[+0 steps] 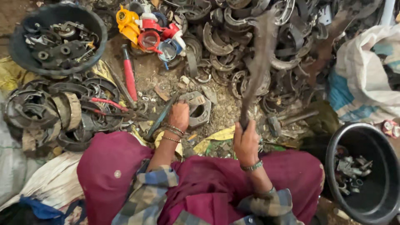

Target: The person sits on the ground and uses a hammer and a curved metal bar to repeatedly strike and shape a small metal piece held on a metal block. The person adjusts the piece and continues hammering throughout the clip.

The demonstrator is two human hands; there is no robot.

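My left hand (179,115) grips a dark metal rod (160,118) that slants down to the left, its tip against a grey metal brake shoe (196,108) lying on the dirt in front of my knees. My right hand (246,141) is closed around the handle of a long dark hammer-like tool (257,62), raised and blurred above the ground. Bangles circle my left wrist and a bracelet my right. A maroon cloth covers my lap.
A heap of curved brake shoes (250,37) fills the far ground. A black tub (58,39) of metal parts sits far left, another black tub (362,166) at right. Red and yellow plastic parts (146,27), a red-handled tool (129,77), worn shoes (46,110), white sacks (366,62).
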